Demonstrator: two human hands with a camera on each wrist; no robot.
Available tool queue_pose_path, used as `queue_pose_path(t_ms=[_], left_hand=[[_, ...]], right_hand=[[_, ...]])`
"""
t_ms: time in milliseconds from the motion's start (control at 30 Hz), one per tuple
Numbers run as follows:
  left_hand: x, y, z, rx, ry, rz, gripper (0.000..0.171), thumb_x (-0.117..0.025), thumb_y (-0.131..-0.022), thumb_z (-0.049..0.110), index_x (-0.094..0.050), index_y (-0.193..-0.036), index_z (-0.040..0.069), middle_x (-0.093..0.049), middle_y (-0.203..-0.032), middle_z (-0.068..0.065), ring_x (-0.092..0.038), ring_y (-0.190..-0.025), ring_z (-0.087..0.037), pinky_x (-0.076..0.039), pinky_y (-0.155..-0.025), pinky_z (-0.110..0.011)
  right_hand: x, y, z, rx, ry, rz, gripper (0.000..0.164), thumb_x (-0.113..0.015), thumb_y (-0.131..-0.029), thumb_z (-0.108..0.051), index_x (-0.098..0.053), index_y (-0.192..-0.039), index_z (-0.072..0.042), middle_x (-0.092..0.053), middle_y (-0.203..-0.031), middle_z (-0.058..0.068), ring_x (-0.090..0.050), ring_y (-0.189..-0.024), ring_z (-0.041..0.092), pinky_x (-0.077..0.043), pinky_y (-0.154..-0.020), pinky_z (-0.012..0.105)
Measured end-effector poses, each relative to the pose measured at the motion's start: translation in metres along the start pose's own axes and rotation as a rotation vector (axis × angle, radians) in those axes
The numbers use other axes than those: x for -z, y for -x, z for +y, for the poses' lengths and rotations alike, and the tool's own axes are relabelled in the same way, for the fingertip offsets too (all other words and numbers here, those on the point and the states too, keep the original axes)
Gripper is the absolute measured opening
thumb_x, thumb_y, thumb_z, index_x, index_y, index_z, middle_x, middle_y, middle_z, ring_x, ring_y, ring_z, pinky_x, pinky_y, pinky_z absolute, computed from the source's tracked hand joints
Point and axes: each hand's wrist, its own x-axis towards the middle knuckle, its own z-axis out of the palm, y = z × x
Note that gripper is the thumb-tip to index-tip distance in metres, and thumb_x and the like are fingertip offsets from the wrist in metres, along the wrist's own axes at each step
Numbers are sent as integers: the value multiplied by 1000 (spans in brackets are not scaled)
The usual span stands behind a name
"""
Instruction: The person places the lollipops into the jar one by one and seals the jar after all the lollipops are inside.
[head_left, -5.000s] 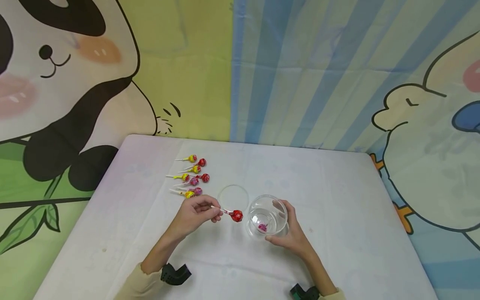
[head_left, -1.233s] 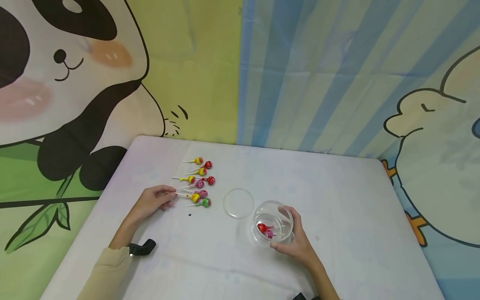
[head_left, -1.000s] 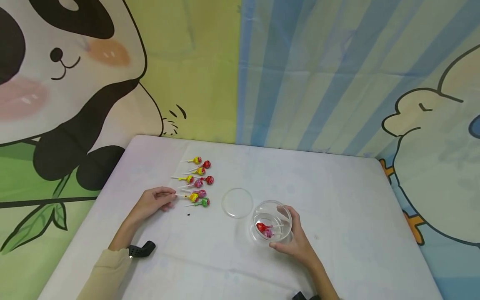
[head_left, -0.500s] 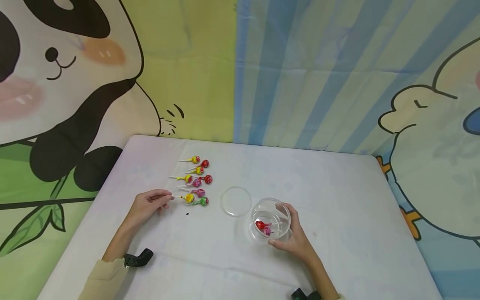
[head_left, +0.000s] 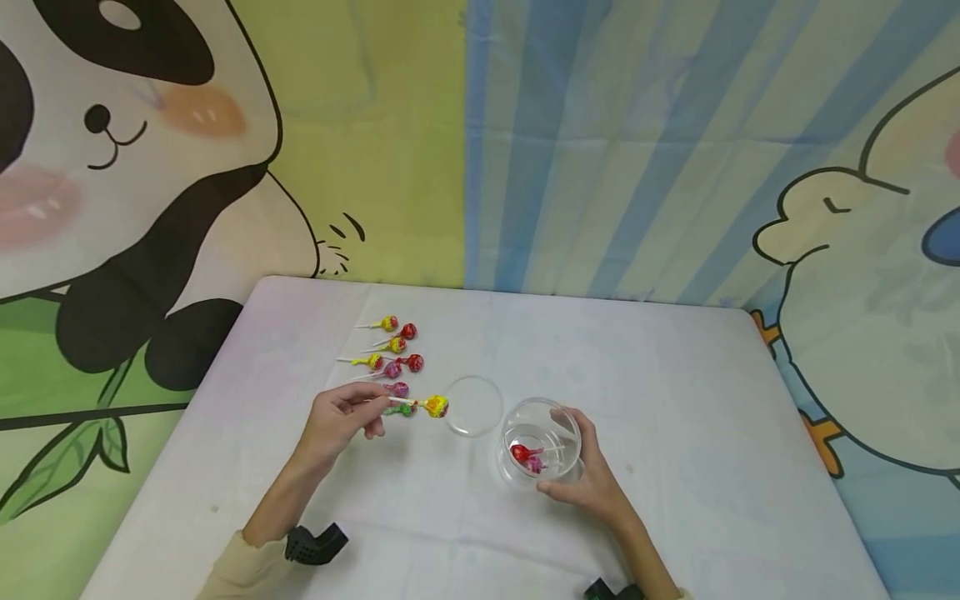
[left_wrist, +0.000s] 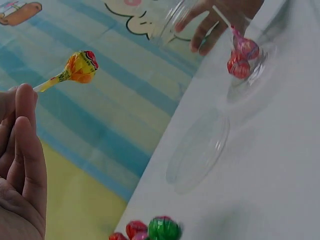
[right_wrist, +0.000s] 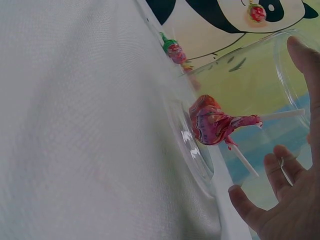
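Note:
My left hand (head_left: 337,425) pinches the white stick of a yellow lollipop (head_left: 437,406) between thumb and fingertips. In the left wrist view the yellow lollipop (left_wrist: 81,67) points away from the fingers, wrapped head outward. With fingers and thumb spread around its side, my right hand (head_left: 588,471) grips a clear round jar (head_left: 536,414) that stands open-topped on the table. Inside lie a red lollipop (head_left: 521,452) and a pink lollipop (head_left: 535,465), heads at the bottom; their sticks (right_wrist: 282,115) lean toward the mouth in the right wrist view.
A clear round lid (head_left: 474,406) lies flat left of the jar. Farther left, several lollipops lie in a loose column: a green lollipop (head_left: 402,410) nearest, partly behind the left hand, then pink, red and yellow ones. A printed cloth backdrop (head_left: 600,167) rises behind the white table (head_left: 675,400).
The red lollipop earlier in my left hand is now inside the jar. My left hand has picked the yellow lollipop from the column and moved right with it. My right hand keeps holding the jar.

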Motion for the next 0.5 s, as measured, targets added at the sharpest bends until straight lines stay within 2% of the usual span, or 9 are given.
queue_pose_path(t_ms=[133, 267, 500], left_hand=[[-25, -4, 5, -31, 43, -78, 13, -66, -91, 9, -68, -99, -1, -73, -79, 10, -61, -54, -5, -50, -52, -20], [-46, -9, 5, -74, 43, -178, 19, -67, -90, 7, -66, -101, -8, -74, -83, 11, -61, -55, -5, -50, -52, -20], [-72, -17, 2, -58, 60, -271, 24, -68, -90, 12, -67, -103, -8, -75, -84, 7, -62, -56, -7, -51, -53, -20]], right_hand=[[-1, 1, 1, 4, -19, -9, 104, -87, -63, -13, -26, -147, -19, -44, -146, 15, -40, -135, 32, -21, -108, 72], [-3, 2, 0, -13, -5, -8, 103, -87, -64, -13, -26, -147, -20, -43, -146, 16, -40, -134, 36, -23, -107, 72], [-2, 1, -3, -12, 30, 2, 102, -85, -64, -9, -25, -146, -19, -43, -146, 15, -40, -134, 41, -25, -106, 72]])
